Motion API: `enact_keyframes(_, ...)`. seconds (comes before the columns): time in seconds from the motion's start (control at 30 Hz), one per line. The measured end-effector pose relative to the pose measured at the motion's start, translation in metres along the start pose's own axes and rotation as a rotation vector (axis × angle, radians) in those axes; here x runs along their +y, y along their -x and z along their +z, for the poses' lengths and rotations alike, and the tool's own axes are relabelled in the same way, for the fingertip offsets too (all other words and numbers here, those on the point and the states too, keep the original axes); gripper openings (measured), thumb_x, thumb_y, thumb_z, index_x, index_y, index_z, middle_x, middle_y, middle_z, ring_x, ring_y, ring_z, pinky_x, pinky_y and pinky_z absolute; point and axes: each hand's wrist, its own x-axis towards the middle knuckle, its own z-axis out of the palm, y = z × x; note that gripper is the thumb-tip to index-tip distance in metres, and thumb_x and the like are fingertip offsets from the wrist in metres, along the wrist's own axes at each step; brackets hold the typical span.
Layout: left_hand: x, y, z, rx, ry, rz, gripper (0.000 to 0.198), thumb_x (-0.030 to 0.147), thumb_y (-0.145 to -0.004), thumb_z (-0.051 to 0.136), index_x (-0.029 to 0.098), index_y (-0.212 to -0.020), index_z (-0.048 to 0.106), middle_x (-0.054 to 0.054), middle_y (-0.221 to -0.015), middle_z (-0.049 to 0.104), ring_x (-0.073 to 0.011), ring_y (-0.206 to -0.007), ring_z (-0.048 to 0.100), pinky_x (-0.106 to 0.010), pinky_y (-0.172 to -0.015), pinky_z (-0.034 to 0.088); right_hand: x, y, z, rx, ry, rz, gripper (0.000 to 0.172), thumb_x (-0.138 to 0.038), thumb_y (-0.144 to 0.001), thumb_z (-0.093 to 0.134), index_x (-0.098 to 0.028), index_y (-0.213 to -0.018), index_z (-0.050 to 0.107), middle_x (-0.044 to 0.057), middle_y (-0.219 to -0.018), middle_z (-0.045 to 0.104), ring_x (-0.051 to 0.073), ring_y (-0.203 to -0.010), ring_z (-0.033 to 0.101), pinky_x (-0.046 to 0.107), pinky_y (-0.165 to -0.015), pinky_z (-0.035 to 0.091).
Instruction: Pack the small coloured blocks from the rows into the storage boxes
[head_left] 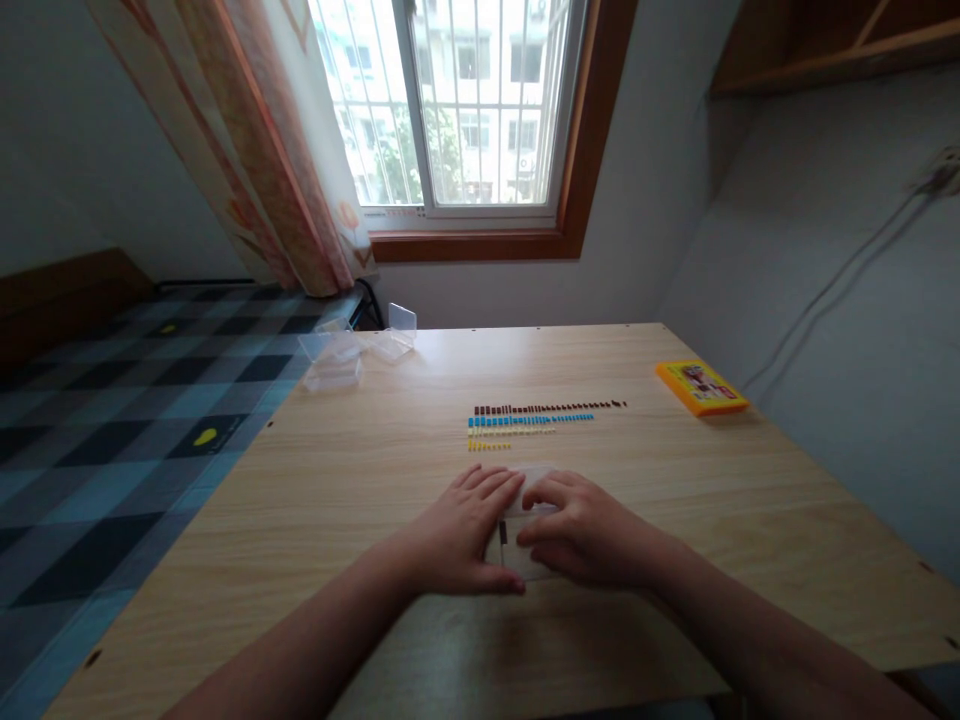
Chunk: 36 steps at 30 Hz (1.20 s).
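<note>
- A pale wooden table (360, 480) fills the view; both hands work at its near middle.
- The left hand (465, 535) and right hand (581, 530) meet over one small clear box (517, 520). Each cups a side of it, fingers curled over the top and thumbs at the near edge, pressing it to the wood.
- The hands cover most of that box, so it is hard to tell whether its lid is on or what is inside; a small dark piece seems to show between the thumbs.
- Far beyond the grip and to its left, several empty clear boxes (337, 355) sit with lids open.
- Beyond the grip to the right lies a flat yellow packet (701, 387), untouched.
- Just beyond the fingertips, tiny pieces already lie sorted in four straight lines: a brown row (547, 407) farthest, then a blue row (529, 420), a pale row (517, 432), and a short yellow row (489, 446) nearest.
- Judging from this, the laying-out looks well advanced, with the held box the only one in hand.
</note>
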Motion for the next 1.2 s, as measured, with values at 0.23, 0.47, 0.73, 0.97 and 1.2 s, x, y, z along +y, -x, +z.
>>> enact_keyframes(0.23, -0.0013, -0.0004, 0.002, 0.014, 0.0, 0.007, 0.112, 0.08, -0.076, 0.07, 0.018, -0.161, 0.031, -0.021, -0.161, 0.042, -0.042, -0.148, 0.039, -0.062, -0.124, 0.023, -0.0048, -0.0055, 0.0028, -0.047, 0.06, 0.021, 0.015, -0.026, -0.094, 0.067, -0.03, -0.099, 0.08, 0.009, -0.122, 0.067, 0.027, -0.115, 0.06, 0.045, -0.1, 0.046)
enact_keyframes(0.47, -0.0019, -0.001, 0.0028, 0.004, -0.014, 0.009, 0.111, 0.079, -0.076, 0.071, 0.017, -0.161, 0.032, -0.021, -0.161, 0.041, -0.0417, -0.148, 0.038, -0.063, -0.124, 0.022, -0.0054, -0.0083, 0.0038, -0.063, 0.071, 0.048, 0.016, -0.026, -0.097, 0.064, -0.029, -0.101, 0.079, 0.007, -0.124, 0.067, 0.025, -0.116, 0.059, 0.044, -0.103, 0.045)
enact_keyframes(0.73, -0.0007, -0.0013, 0.0024, 0.016, -0.009, 0.014, 0.111, 0.079, -0.076, 0.07, 0.017, -0.16, 0.034, -0.021, -0.16, 0.043, -0.042, -0.147, 0.039, -0.063, -0.124, 0.023, -0.0062, -0.0083, 0.0031, -0.065, 0.088, 0.029, 0.015, -0.026, -0.097, 0.064, -0.027, -0.099, 0.078, 0.008, -0.122, 0.067, 0.026, -0.114, 0.06, 0.044, -0.102, 0.045)
enact_keyframes(0.97, -0.0021, 0.0002, 0.0016, 0.012, -0.008, 0.015, 0.111, 0.081, -0.077, 0.067, 0.017, -0.161, 0.031, -0.021, -0.161, 0.042, -0.042, -0.148, 0.038, -0.063, -0.124, 0.022, -0.0032, -0.0066, 0.0018, -0.035, 0.064, 0.022, 0.016, -0.022, -0.096, 0.063, -0.026, -0.097, 0.079, 0.008, -0.116, 0.069, 0.024, -0.108, 0.061, 0.042, -0.098, 0.047)
enact_keyframes(1.2, 0.0029, -0.001, -0.0054, 0.126, 0.033, 0.086, 0.086, 0.069, -0.087, 0.065, 0.02, -0.153, 0.043, -0.017, -0.152, 0.053, -0.0367, -0.141, 0.047, -0.056, -0.119, 0.036, -0.0048, -0.005, 0.0033, -0.054, 0.078, 0.03, 0.016, -0.025, -0.095, 0.065, -0.027, -0.096, 0.08, 0.008, -0.112, 0.068, 0.025, -0.107, 0.059, 0.042, -0.097, 0.046)
